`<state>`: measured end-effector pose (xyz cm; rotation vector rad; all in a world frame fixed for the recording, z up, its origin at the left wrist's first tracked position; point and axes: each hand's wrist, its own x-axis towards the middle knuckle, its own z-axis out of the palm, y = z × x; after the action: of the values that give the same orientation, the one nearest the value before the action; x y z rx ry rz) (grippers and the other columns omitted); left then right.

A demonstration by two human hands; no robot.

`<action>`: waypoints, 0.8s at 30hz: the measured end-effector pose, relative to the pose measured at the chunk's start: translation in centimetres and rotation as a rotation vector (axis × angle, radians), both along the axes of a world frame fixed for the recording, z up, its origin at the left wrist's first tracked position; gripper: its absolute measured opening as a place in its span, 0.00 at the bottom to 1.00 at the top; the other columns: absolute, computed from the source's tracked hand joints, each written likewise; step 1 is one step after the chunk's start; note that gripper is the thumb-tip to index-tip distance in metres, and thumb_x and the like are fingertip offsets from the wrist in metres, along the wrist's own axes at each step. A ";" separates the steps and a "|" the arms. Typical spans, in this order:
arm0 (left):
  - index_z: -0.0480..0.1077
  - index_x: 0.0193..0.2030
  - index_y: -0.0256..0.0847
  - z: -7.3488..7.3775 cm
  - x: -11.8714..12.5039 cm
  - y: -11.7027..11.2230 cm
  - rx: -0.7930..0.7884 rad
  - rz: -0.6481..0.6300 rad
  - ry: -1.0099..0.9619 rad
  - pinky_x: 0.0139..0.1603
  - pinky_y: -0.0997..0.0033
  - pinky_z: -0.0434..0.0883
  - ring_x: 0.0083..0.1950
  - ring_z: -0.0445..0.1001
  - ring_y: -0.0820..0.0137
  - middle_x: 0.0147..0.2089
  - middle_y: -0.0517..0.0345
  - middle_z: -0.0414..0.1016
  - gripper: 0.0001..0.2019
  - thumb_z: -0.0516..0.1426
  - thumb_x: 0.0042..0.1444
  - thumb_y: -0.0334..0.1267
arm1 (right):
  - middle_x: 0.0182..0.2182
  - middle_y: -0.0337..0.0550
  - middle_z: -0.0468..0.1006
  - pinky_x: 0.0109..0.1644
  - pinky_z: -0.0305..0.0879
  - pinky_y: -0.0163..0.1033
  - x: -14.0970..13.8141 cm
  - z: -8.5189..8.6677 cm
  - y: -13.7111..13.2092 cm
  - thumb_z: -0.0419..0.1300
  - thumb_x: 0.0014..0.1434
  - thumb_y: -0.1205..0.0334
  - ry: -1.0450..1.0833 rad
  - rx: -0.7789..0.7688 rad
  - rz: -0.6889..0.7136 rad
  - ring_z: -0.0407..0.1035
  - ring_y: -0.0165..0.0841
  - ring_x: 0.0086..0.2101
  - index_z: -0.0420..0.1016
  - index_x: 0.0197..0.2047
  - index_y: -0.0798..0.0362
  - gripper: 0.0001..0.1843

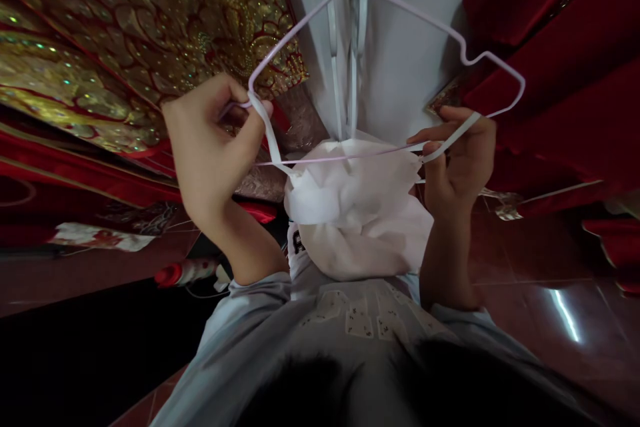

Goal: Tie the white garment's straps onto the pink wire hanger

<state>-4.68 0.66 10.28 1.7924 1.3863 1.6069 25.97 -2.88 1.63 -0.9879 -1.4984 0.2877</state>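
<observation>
A pale pink clothes hanger (pixel 407 8) hangs in front of me, its notched shoulder at the right. My left hand (pixel 210 147) is closed around the hanger's left corner, where a white strap (pixel 271 137) loops over the wire. On the other side, my right hand (pixel 463 160) pinches a second white strap (pixel 453 138) close to the hanger's right end; its fingers also lie near the bottom bar. Both straps lead down to a white garment (pixel 360 207) of thin cloth, bunched below the bar. What its lower part looks like is hidden in the folds.
Gold-and-red sequined clothing (pixel 140 20) fills the left side, and red garments (pixel 560 80) hang at the right. Metal poles (pixel 353 67) stand against the pale wall behind the hanger. A red-capped bottle (pixel 185 272) lies beyond my left forearm, above a dark surface.
</observation>
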 end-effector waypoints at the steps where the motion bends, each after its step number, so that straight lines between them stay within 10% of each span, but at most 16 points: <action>1: 0.80 0.33 0.32 -0.5 -0.1 0.1 0.019 -0.001 -0.079 0.37 0.77 0.67 0.32 0.68 0.77 0.28 0.65 0.75 0.07 0.72 0.59 0.23 | 0.39 0.38 0.77 0.50 0.78 0.52 -0.2 0.0 0.2 0.57 0.72 0.43 0.043 0.053 -0.006 0.80 0.39 0.41 0.65 0.65 0.31 0.20; 6: 0.79 0.38 0.37 -5.4 0.0 -0.8 0.228 0.149 -0.607 0.24 0.79 0.66 0.26 0.74 0.78 0.27 0.66 0.76 0.13 0.62 0.63 0.14 | 0.37 0.38 0.77 0.48 0.79 0.53 -0.9 0.1 0.3 0.57 0.72 0.41 0.050 0.104 -0.050 0.80 0.41 0.38 0.66 0.62 0.30 0.18; 10: 0.78 0.39 0.42 -7.9 3.7 -1.9 0.057 -0.068 -0.831 0.32 0.72 0.77 0.32 0.81 0.69 0.31 0.57 0.82 0.06 0.64 0.70 0.36 | 0.41 0.41 0.80 0.53 0.79 0.56 -1.7 0.2 -0.4 0.55 0.72 0.37 0.014 0.011 -0.102 0.82 0.44 0.42 0.64 0.62 0.30 0.20; 16: 0.75 0.36 0.43 -7.7 7.4 -2.3 0.096 -0.144 -0.835 0.27 0.72 0.68 0.22 0.71 0.72 0.28 0.58 0.82 0.15 0.69 0.64 0.50 | 0.46 0.40 0.81 0.57 0.79 0.57 -1.0 -0.2 0.2 0.61 0.70 0.41 0.056 0.163 -0.124 0.82 0.41 0.44 0.73 0.62 0.30 0.19; 24: 0.74 0.39 0.43 -7.6 6.6 -2.3 0.146 -0.208 -0.770 0.28 0.71 0.66 0.23 0.69 0.72 0.28 0.58 0.81 0.17 0.69 0.65 0.53 | 0.54 0.32 0.85 0.65 0.75 0.57 7.2 0.6 2.3 0.70 0.66 0.50 0.164 0.398 -0.338 0.79 0.41 0.55 0.84 0.59 0.31 0.19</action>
<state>1.88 -1.63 2.68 1.1135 0.7174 2.0011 33.16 -0.53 2.22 -0.8530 -1.1568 -0.1652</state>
